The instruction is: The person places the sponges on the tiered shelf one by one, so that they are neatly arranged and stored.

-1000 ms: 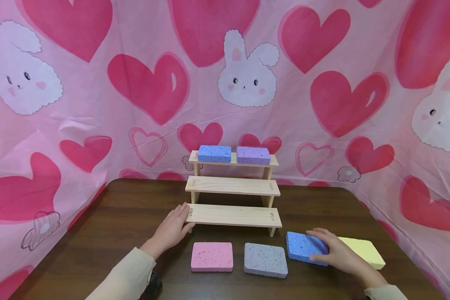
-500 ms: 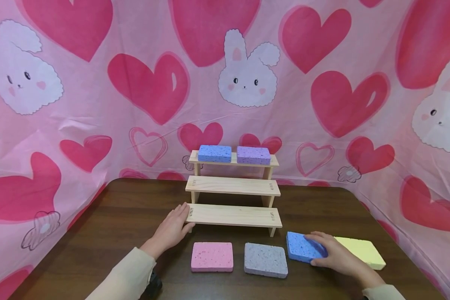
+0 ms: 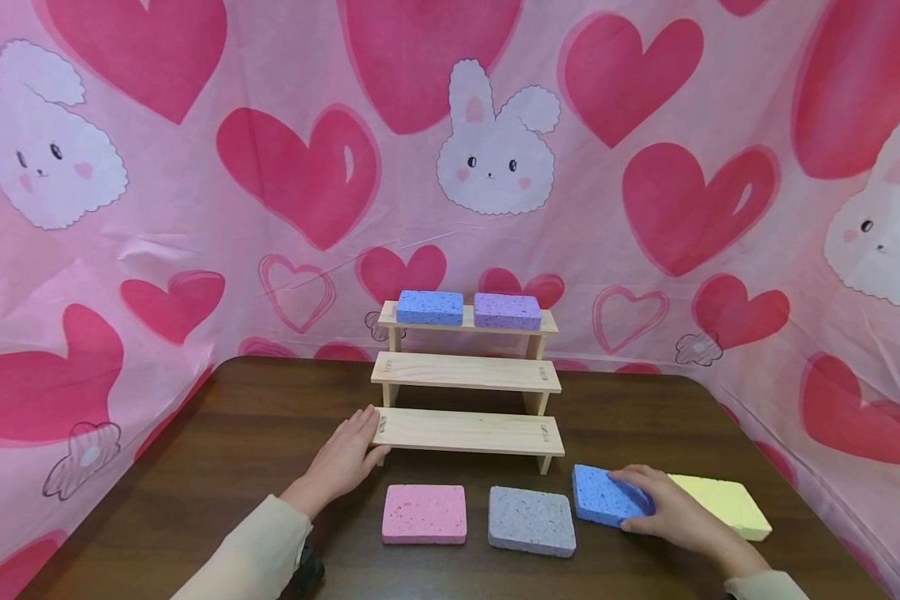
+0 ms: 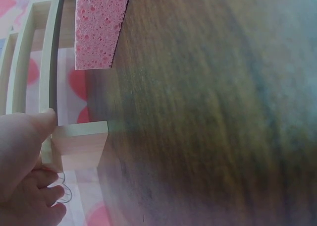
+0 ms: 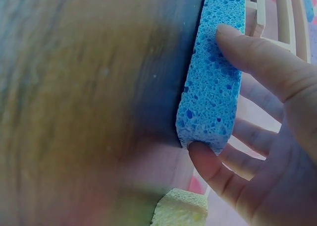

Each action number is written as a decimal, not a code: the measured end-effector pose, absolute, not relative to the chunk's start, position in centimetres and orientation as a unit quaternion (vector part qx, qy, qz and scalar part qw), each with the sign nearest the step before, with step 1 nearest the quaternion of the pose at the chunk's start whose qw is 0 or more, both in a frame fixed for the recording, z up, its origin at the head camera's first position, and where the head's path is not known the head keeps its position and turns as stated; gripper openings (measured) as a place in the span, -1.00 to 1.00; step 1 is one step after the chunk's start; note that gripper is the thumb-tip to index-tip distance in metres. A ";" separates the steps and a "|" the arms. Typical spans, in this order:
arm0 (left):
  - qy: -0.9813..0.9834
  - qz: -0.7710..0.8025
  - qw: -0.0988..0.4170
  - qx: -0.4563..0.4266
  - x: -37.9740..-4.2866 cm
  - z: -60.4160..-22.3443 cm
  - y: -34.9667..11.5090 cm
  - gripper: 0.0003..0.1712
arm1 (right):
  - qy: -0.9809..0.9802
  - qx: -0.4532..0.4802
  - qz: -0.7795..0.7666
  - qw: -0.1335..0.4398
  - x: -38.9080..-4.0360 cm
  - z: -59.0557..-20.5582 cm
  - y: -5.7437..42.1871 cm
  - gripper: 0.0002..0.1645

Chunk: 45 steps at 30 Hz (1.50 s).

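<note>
A three-tier wooden stand (image 3: 465,429) stands mid-table. My left hand (image 3: 343,457) holds the left end of its lowest tier, thumb at the front edge; in the left wrist view the other fingers (image 4: 47,194) curl by the stand's end. On the right, my right hand (image 3: 663,508) grips a blue sponge (image 3: 607,496) lying on the table. The right wrist view has the thumb (image 5: 235,40) on the sponge's near side and a finger at its end, with other fingers behind it. A yellow sponge (image 3: 727,504) lies just right, partly covered by the right hand.
In front of the stand lie a pink sponge (image 3: 423,515) and a grey sponge (image 3: 531,521). The top tier bears another blue sponge (image 3: 429,307) and a purple sponge (image 3: 507,311). A pink heart-and-rabbit cloth (image 3: 420,225) hangs around the dark wooden table (image 3: 270,417).
My right hand has closed in on the blue sponge from the right, its fingers and thumb now against it. The left hand and the stand stay put.
</note>
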<state>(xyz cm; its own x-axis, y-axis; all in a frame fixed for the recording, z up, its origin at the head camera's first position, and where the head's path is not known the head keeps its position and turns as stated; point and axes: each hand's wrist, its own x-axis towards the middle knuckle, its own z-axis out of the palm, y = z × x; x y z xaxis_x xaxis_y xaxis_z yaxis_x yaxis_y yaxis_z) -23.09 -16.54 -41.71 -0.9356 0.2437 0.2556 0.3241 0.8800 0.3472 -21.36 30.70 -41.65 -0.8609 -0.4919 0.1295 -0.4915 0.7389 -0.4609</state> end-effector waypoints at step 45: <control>-0.963 -0.201 0.104 -0.147 -23.2 -41.8 -16.6 -0.24 | 0.925 -0.289 -0.225 -0.099 -21.9 -36.0 30.0 -0.25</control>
